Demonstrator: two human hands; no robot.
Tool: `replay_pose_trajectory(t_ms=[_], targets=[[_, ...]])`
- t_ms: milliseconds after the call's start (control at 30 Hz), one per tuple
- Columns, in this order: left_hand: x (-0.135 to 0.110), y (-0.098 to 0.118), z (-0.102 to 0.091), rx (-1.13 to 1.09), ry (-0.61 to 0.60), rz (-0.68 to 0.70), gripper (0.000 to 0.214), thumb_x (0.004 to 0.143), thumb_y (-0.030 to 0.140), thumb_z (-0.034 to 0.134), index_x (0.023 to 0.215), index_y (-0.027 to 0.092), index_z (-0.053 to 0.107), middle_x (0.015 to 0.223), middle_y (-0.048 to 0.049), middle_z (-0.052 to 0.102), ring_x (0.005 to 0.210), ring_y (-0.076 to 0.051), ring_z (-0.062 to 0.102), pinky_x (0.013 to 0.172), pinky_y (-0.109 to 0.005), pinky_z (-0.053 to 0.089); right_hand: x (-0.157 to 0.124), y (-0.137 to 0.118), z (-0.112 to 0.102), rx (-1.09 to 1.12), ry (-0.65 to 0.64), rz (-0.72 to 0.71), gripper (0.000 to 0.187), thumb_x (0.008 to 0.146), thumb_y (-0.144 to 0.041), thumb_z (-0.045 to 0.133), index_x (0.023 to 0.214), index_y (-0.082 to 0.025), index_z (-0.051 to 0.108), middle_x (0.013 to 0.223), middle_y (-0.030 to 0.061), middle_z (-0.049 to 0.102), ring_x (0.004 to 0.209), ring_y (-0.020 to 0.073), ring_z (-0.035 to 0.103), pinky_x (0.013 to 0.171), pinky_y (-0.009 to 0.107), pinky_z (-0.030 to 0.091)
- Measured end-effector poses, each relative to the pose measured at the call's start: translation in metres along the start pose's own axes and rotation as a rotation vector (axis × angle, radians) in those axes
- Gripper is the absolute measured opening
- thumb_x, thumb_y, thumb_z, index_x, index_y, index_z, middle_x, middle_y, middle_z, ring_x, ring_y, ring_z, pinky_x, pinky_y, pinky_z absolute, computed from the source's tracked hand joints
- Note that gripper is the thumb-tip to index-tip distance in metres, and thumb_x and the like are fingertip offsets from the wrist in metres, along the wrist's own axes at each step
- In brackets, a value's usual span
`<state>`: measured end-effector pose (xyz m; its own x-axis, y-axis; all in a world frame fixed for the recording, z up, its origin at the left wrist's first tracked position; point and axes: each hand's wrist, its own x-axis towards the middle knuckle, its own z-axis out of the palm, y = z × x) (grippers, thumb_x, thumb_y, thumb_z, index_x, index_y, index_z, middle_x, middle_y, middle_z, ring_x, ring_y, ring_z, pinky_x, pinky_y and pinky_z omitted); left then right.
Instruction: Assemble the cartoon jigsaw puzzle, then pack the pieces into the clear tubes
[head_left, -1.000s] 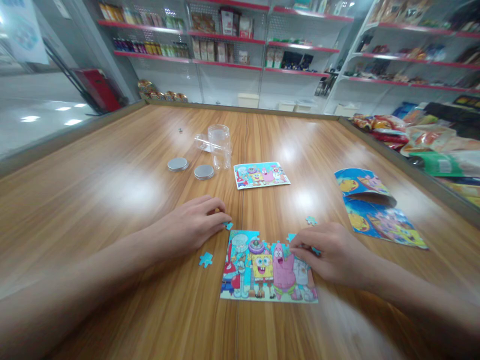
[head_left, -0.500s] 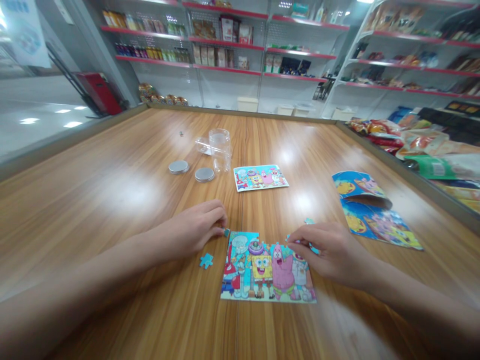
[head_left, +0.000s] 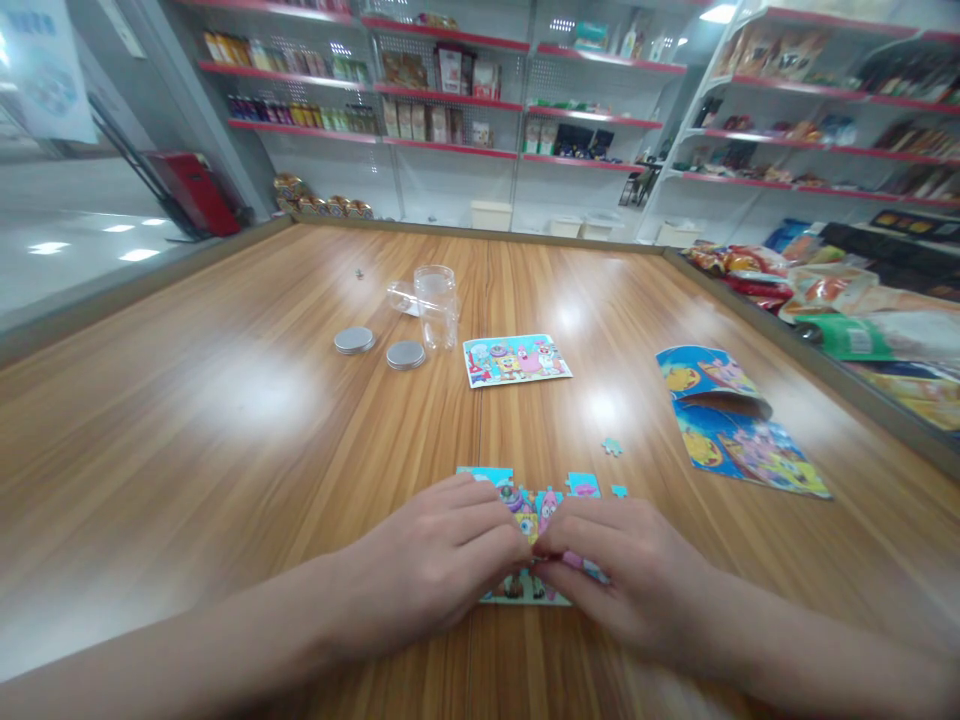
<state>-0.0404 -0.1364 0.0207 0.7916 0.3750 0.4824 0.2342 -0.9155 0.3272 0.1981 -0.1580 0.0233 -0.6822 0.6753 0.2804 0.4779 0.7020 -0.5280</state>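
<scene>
A partly assembled cartoon jigsaw puzzle [head_left: 484, 474] lies flat on the table, with a gap along its top edge. My left hand [head_left: 450, 550] and my right hand [head_left: 637, 565] meet over its middle and cover most of it. Both hands are closed, thumb and finger pinched, with fingertips touching or nearly so. A puzzle piece in the left fingers is almost wholly hidden; what the right fingers grip does not show. Beyond the right hand are a joined-looking blue and pink piece [head_left: 583, 485], a small blue piece [head_left: 619, 491] and another loose piece [head_left: 612, 447].
A reference picture card [head_left: 517, 361] lies beyond the puzzle. Two clear jars [head_left: 436, 310] and two silver lids [head_left: 406, 355] are farther left. A folded blue printed sheet [head_left: 750, 440] lies right. Packaged goods [head_left: 847, 335] sit past the table's right edge; shelves stand behind.
My left hand has moved right with its puzzle piece, and my right hand has come left and nearer, so they meet over the puzzle. The loose piece at left is now out of sight.
</scene>
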Motion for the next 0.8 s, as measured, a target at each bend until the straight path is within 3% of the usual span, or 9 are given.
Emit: replay_pose_trajectory(t_ms=[133, 267, 367, 500, 700, 800], targets=[[-0.002, -0.008, -0.004, -0.003, -0.040, -0.061, 0.012, 0.099, 0.017, 0.052, 0.109, 0.015, 0.058, 0.091, -0.0057, 0.065, 0.087, -0.017, 0.062, 0.080, -0.032, 0.052, 0.004, 0.010, -0.008, 0.072, 0.169, 0.051, 0.006, 0.088, -0.017, 0.064, 0.084, -0.019, 0.067, 0.071, -0.0010, 0.066, 0.060, 0.0096, 0.057, 0.056, 0.023, 0.043], [-0.008, -0.023, -0.012, 0.064, -0.221, -0.036, 0.023, 0.096, 0.022, 0.056, 0.118, 0.017, 0.059, 0.122, -0.0129, 0.063, 0.112, -0.026, 0.059, 0.095, -0.044, 0.053, 0.005, 0.035, -0.023, 0.122, 0.267, 0.251, 0.008, 0.086, -0.017, 0.065, 0.078, -0.018, 0.065, 0.082, 0.0012, 0.073, 0.061, 0.0089, 0.062, 0.054, 0.021, 0.047], [-0.012, -0.031, -0.015, 0.040, -0.298, -0.014, 0.027, 0.095, 0.024, 0.058, 0.121, 0.019, 0.060, 0.130, -0.0135, 0.060, 0.120, -0.028, 0.057, 0.100, -0.046, 0.052, 0.002, 0.055, -0.031, 0.112, 0.314, 0.386, 0.010, 0.086, -0.021, 0.066, 0.077, -0.018, 0.063, 0.081, 0.0021, 0.073, 0.060, 0.0103, 0.063, 0.053, 0.022, 0.048], [-0.013, -0.035, -0.018, 0.003, -0.315, -0.006, 0.032, 0.094, 0.023, 0.059, 0.126, 0.020, 0.059, 0.131, -0.0136, 0.061, 0.122, -0.028, 0.056, 0.104, -0.047, 0.051, 0.001, 0.067, -0.036, 0.028, 0.269, 0.439, 0.008, 0.089, -0.026, 0.066, 0.091, -0.019, 0.069, 0.069, -0.0007, 0.068, 0.057, 0.0110, 0.059, 0.052, 0.024, 0.045], [-0.010, -0.029, -0.024, -0.036, -0.329, 0.008, 0.036, 0.092, 0.022, 0.061, 0.128, 0.020, 0.060, 0.131, -0.0125, 0.063, 0.122, -0.029, 0.058, 0.104, -0.046, 0.052, 0.006, 0.057, -0.034, -0.003, 0.069, 0.203, 0.025, 0.098, -0.019, 0.054, 0.114, -0.021, 0.072, 0.088, 0.0038, 0.069, 0.079, 0.0138, 0.063, 0.069, 0.028, 0.048], [-0.009, -0.026, -0.025, -0.041, -0.347, 0.009, 0.035, 0.092, 0.022, 0.060, 0.127, 0.020, 0.060, 0.131, -0.0120, 0.063, 0.121, -0.030, 0.059, 0.103, -0.048, 0.052, 0.006, 0.052, -0.030, 0.019, 0.031, 0.211, 0.022, 0.094, -0.017, 0.061, 0.114, -0.019, 0.071, 0.089, 0.0031, 0.071, 0.079, 0.0134, 0.064, 0.071, 0.027, 0.048]])
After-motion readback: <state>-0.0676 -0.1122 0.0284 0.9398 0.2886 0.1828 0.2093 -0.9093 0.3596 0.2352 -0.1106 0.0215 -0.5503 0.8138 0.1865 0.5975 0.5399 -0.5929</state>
